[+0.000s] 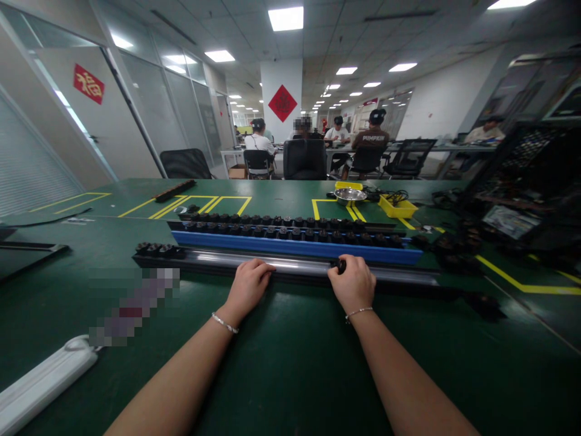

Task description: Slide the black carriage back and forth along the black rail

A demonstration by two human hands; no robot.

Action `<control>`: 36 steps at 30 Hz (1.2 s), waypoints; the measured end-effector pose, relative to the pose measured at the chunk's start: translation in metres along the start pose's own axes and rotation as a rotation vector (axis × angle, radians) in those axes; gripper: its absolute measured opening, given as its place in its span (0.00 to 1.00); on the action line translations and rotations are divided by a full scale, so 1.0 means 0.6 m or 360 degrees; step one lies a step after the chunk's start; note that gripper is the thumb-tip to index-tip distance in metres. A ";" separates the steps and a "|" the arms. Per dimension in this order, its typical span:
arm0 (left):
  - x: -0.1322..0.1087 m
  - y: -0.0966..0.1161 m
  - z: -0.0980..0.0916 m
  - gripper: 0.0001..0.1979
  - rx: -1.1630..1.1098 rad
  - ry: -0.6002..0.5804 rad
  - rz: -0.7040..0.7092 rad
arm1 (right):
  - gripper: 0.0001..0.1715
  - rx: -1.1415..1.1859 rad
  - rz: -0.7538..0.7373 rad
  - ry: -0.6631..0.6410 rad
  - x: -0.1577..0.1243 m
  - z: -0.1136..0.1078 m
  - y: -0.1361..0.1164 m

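A long dark rail (299, 266) with a shiny channel lies crosswise on the green table in front of me. The fingers of my left hand (249, 283) are curled over its near edge, left of the middle. Farther right, my right hand (356, 283) pinches a small black round part (339, 265) at the channel. Several black parts with knob-like tops (155, 249) sit at the rail's left end. Just behind runs a blue rail (290, 243), with a row of similar black parts (284, 232) along it.
On the far side stand a metal bowl (349, 195) and a yellow bin (397, 207) with dark cables. A short dark strip (175, 190) lies at the back left. Dark parts clutter the right, a white power strip (49, 381) the near left. People sit at tables beyond.
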State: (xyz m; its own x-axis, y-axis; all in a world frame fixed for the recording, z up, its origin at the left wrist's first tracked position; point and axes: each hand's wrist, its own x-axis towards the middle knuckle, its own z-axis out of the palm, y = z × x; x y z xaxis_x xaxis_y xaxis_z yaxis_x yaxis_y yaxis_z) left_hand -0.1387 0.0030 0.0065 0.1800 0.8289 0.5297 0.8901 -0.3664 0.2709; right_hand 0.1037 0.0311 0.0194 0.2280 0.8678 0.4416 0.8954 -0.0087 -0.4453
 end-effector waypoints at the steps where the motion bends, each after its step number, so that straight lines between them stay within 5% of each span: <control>1: 0.000 0.000 0.000 0.09 -0.0002 0.0002 0.0001 | 0.17 -0.0001 0.0006 0.0002 0.001 -0.001 0.001; 36: 0.000 -0.004 0.002 0.09 0.0006 -0.0016 -0.0006 | 0.18 -0.0069 0.0114 -0.0010 0.012 -0.019 0.029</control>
State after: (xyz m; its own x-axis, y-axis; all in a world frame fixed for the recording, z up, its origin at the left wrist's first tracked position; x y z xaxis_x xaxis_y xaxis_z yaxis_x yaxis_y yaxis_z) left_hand -0.1404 0.0043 0.0050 0.1808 0.8344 0.5207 0.8925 -0.3616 0.2696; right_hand 0.1255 0.0314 0.0238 0.2899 0.8672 0.4048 0.8925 -0.0922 -0.4415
